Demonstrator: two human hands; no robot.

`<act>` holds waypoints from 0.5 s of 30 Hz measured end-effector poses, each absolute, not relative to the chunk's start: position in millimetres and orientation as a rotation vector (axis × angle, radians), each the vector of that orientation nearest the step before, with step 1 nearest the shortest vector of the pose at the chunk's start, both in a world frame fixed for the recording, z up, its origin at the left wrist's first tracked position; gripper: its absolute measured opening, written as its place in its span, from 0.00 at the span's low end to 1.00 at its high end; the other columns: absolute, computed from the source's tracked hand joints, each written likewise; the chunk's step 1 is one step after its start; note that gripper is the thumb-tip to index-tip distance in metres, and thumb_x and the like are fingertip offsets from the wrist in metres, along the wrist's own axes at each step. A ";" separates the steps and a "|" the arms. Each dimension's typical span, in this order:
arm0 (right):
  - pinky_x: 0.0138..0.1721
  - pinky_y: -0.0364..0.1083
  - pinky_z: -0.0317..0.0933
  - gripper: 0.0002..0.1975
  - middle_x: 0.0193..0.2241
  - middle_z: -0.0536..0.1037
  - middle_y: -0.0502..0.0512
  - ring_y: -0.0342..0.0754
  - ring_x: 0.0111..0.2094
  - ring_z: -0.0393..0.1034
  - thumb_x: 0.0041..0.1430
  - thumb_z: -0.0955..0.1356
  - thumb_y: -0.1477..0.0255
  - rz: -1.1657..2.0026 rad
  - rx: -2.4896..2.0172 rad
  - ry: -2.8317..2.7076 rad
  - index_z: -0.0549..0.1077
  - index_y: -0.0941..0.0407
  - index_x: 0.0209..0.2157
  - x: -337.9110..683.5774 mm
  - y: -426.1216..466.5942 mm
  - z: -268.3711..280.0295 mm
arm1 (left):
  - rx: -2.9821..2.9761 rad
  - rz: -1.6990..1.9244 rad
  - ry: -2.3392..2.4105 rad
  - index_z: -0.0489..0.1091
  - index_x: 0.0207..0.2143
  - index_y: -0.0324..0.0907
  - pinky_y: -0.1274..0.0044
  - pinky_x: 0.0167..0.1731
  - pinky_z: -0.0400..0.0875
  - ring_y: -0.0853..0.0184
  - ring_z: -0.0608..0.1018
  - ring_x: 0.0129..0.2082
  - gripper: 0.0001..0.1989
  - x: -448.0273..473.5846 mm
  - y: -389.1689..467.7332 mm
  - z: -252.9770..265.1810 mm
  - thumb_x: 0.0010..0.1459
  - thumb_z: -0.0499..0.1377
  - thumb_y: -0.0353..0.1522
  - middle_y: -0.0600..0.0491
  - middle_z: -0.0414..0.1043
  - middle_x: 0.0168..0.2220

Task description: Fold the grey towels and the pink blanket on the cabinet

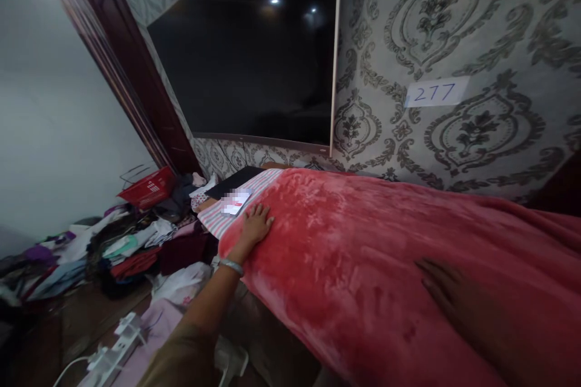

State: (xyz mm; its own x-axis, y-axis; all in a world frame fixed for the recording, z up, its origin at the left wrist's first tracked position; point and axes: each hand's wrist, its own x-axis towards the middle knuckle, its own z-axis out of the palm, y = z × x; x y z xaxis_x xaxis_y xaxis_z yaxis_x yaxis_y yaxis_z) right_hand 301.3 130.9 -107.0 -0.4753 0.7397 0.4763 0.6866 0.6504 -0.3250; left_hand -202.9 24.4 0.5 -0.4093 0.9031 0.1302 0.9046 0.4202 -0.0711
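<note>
While your left hand [256, 227] lies open on blanket [345, 242] by its left edge, right hand [463, 299] is open over right part, maybe touching. Blanket lies below TV [263, 66], phone [236, 202] just past left edge. You seem to be smoothing; next stroke calls for flat palms.
</note>
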 end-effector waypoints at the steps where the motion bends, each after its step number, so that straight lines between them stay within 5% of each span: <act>1: 0.62 0.65 0.61 0.26 0.55 0.77 0.59 0.61 0.56 0.71 0.68 0.57 0.54 0.112 -1.100 -2.282 0.74 0.50 0.56 300.6 131.4 -105.5 | -1.601 -0.015 -2.515 0.57 0.69 0.41 0.55 0.67 0.52 0.52 0.55 0.72 0.29 -205.2 12.0 -2.4 0.71 0.44 0.41 0.42 0.55 0.71; 11: 0.61 0.62 0.60 0.29 0.56 0.76 0.62 0.59 0.56 0.69 0.69 0.54 0.56 0.059 -1.221 -2.308 0.76 0.55 0.54 287.6 116.6 -75.6 | -1.485 -0.018 -2.603 0.63 0.65 0.38 0.54 0.65 0.57 0.51 0.62 0.68 0.28 -173.1 -35.3 7.7 0.70 0.44 0.42 0.38 0.62 0.67; 15: 0.62 0.59 0.58 0.29 0.58 0.74 0.63 0.57 0.60 0.66 0.70 0.53 0.60 0.080 -1.256 -2.376 0.75 0.57 0.57 283.0 114.0 -66.2 | -1.807 -0.110 -2.486 0.57 0.70 0.46 0.54 0.68 0.50 0.54 0.53 0.73 0.29 -126.5 -9.5 10.2 0.70 0.44 0.44 0.45 0.51 0.73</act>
State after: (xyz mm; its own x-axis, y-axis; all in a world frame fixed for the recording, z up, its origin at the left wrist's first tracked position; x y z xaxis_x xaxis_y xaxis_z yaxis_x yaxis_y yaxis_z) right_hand 283.0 114.0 -66.2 -0.4847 0.7971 0.3601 0.7711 0.5837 -0.2542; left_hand -126.5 -9.5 10.2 -0.3078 0.9466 0.0956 0.9514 0.3074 0.0189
